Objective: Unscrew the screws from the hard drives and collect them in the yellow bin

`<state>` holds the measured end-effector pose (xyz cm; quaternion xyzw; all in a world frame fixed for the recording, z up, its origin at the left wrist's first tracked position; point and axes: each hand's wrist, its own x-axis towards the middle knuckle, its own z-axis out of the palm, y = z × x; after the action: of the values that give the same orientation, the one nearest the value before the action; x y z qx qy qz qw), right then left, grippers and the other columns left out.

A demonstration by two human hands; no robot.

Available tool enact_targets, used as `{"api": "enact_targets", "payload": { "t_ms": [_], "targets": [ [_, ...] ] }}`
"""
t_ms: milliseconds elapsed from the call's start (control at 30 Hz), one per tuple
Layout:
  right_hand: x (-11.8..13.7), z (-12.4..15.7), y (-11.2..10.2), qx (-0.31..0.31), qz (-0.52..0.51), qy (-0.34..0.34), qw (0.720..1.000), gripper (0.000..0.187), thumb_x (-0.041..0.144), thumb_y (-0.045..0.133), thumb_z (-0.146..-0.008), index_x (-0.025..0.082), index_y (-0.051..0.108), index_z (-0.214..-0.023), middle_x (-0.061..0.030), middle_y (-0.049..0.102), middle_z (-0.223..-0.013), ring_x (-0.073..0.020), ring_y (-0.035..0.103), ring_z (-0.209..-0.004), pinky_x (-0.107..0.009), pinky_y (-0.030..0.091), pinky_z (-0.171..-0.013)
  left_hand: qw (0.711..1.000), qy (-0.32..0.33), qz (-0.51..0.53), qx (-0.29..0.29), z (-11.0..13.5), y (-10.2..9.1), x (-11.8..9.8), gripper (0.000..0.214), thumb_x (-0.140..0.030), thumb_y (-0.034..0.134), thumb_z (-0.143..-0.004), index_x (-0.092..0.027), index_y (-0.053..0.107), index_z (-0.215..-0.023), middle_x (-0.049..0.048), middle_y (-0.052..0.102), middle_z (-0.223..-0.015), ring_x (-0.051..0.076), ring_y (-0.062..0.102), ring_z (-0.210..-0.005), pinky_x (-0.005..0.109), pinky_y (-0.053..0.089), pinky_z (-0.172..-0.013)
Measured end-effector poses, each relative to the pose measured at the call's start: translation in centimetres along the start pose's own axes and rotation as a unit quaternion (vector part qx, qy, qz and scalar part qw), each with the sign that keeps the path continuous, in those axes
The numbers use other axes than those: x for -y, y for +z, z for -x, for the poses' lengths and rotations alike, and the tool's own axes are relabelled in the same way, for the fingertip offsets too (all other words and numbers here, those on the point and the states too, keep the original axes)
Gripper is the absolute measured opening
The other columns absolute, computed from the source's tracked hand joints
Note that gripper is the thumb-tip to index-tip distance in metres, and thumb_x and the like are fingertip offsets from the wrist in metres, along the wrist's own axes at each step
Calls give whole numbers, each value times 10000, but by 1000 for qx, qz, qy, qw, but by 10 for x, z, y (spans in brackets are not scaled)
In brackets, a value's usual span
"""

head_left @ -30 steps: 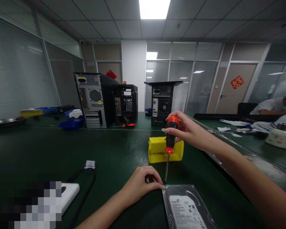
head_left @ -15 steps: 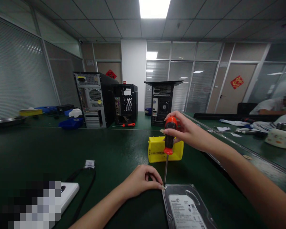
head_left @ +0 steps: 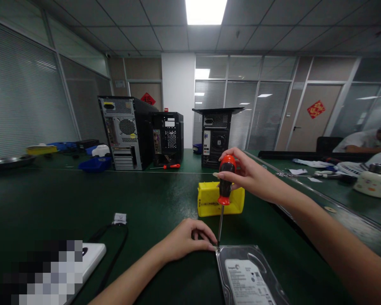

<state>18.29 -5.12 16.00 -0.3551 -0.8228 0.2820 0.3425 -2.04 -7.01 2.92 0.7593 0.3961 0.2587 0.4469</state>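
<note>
My right hand (head_left: 247, 173) is closed round the red and black handle of a screwdriver (head_left: 225, 184), held upright. The tip of its shaft rests at the top left corner of a hard drive (head_left: 249, 275) that lies flat on the green mat near me. My left hand (head_left: 187, 240) rests on the mat beside that corner, fingers pinched together at the tip of the shaft; what they pinch is too small to make out.
A yellow bin (head_left: 209, 199) stands just behind the screwdriver. A white device (head_left: 92, 254) with a black cable (head_left: 112, 250) lies at the near left. Three computer cases (head_left: 127, 133) stand further back, with a second screwdriver (head_left: 168, 167). Another person (head_left: 365, 142) sits at the far right.
The screwdriver handle has shifted slightly left and my fingers on it have turned a little. My left hand stays at the drive's corner.
</note>
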Motion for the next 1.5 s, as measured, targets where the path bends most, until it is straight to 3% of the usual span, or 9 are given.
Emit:
{"api": "enact_targets", "payload": {
  "t_ms": [267, 433, 533, 667, 833, 1033, 1133, 1300, 1500],
  "targets": [
    [1, -1, 4, -17, 14, -14, 1000, 424, 489, 599, -809, 233, 402, -1082, -15, 496, -921, -183, 592, -828, -308, 575, -645, 999, -14, 25, 29, 2, 0, -5, 349, -279, 740, -723, -140, 701, -1041, 60, 734, -933, 139, 606, -704, 208, 369, -585],
    [0, -2, 4, -18, 24, -19, 999, 419, 484, 597, -812, 233, 411, -1092, -20, 513, -922, -190, 590, -823, -318, 559, -651, 996, -21, 64, 53, 2, 3, -1, 584, -248, 716, -755, -119, 527, -1292, 101, 716, -1051, 197, 643, -946, 287, 442, -814],
    [0, -1, 2, -22, 21, -17, 999, 412, 478, 597, -815, 236, 408, -1090, -18, 513, -918, -191, 596, -833, -316, 565, -651, 994, -23, 78, 73, 3, -4, 2, 624, -231, 710, -763, -105, 481, -1329, 123, 704, -1083, 205, 640, -977, 304, 447, -839],
    [1, 0, 0, -16, 6, -13, 1000, 396, 460, 601, -819, 245, 405, -1088, -9, 507, -929, -177, 606, -845, -311, 582, -674, 995, -12, 63, 82, 9, -19, 0, 570, -190, 757, -713, -161, 566, -1249, 93, 690, -1119, 197, 604, -991, 253, 434, -733],
    [0, -1, -1, -13, 1, -11, 1000, 393, 452, 602, -820, 246, 405, -1090, -11, 507, -934, -186, 613, -853, -327, 585, -685, 987, 85, -123, 55, 15, -23, -6, 276, -296, 794, -700, -199, 732, -951, 25, 678, -913, 158, 573, -836, 213, 367, -623],
    [-1, -2, -3, -27, 21, -9, 999, 412, 473, 605, -810, 238, 413, -1090, -19, 505, -943, -193, 618, -823, -335, 576, -654, 982, 103, -158, 30, 14, -15, 2, 160, -328, 708, -800, -178, 727, -850, 12, 619, -866, 139, 547, -793, 204, 375, -634],
    [-1, -2, -3, -26, 24, -6, 999, 428, 483, 605, -807, 234, 412, -1097, -25, 506, -950, -199, 618, -827, -340, 576, -648, 980, 104, -167, 20, 14, -16, 5, 163, -335, 713, -792, -184, 712, -855, 11, 613, -887, 146, 540, -811, 210, 382, -658],
    [-2, -1, -3, -20, 17, -7, 1000, 432, 479, 613, -804, 237, 411, -1100, -21, 496, -951, -201, 618, -841, -347, 583, -649, 976, 101, -194, -13, 16, -17, 5, 233, -360, 752, -746, -199, 665, -891, 10, 585, -933, 195, 491, -953, 277, 361, -833],
    [0, 0, -3, -16, 4, -15, 1000, 430, 464, 624, -803, 238, 410, -1100, -15, 494, -952, -186, 614, -837, -335, 598, -646, 973, 97, -208, -18, 15, -14, 9, 205, -371, 738, -760, -189, 658, -809, -10, 590, -879, 179, 511, -923, 277, 338, -850]
  ]
}}
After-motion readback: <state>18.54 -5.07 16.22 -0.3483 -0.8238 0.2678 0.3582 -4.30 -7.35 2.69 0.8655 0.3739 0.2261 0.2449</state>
